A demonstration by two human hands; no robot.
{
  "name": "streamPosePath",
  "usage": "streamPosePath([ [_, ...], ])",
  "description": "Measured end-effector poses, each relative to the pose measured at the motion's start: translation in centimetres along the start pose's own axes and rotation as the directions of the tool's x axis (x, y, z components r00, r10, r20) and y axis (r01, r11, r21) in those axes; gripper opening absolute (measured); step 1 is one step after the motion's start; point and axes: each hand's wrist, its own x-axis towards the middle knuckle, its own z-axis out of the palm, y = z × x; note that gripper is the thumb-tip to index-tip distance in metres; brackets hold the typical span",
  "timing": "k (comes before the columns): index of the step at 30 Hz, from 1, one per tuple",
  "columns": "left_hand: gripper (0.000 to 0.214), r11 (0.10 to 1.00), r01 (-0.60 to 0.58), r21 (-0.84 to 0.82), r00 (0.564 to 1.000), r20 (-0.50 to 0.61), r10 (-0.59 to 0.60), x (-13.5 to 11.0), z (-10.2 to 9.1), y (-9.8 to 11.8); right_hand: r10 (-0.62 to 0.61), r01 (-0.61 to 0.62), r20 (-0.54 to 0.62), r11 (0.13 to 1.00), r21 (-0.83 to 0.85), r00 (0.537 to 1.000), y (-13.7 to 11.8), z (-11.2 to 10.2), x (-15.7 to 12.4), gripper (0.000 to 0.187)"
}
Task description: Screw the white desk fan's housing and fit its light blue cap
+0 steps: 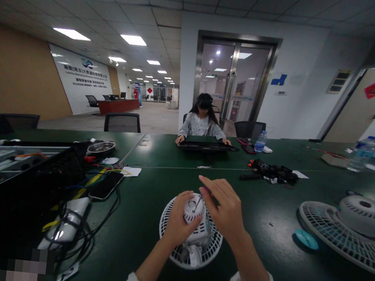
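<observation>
A small white fan [162,240] lies on the green table with its round slatted grille down and its motor housing [191,207] upward. My left hand [178,222] is wrapped round the left side of that housing, thumb toward the front. Above its right side, my right hand [224,206] pinches a thin screwdriver [197,203] between thumb and fingers. The metal shaft slants down to the top of the housing; its tip appears to touch near the middle hole. Most of the handle is hidden by my fingers.
On the right lie a larger white fan [319,221] and a teal oval piece [305,239]. A black phone [106,186], cables and an opened dark case [30,173] lie left. Across the table [148,190], a person [203,122] holds a flat black panel [207,146].
</observation>
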Motion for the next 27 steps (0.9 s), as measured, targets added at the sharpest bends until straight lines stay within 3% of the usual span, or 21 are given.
streamPosePath([
  [10, 0.044, 1.0, 0.006, -0.002, 1.0, -0.001, -0.006, 0.04, -0.05, 0.05, 0.017, -0.017, 0.006, 0.998, 0.057, 1.0, -0.23, -0.42, 0.13, 0.037],
  [19, 0.044, 1.0, 0.016, -0.004, 1.0, -0.02, -0.016, 0.03, 0.11, -0.11, 0.021, -0.021, -0.026, 1.0, 0.0, 0.999, -0.16, -0.04, 0.04, 0.016],
  [23, 0.045, 1.0, 0.003, -0.01, 1.0, -0.019, -0.004, 0.06, 0.07, -0.01, 0.074, -0.073, -0.012, 0.997, 0.038, 0.997, -0.21, -0.23, 0.03, 0.026],
  [27, 0.045, 1.0, 0.002, -0.008, 1.0, -0.01, -0.002, 0.08, 0.06, 0.03, 0.015, -0.016, 0.011, 0.995, 0.095, 1.0, -0.17, -0.17, -0.03, 0.034],
])
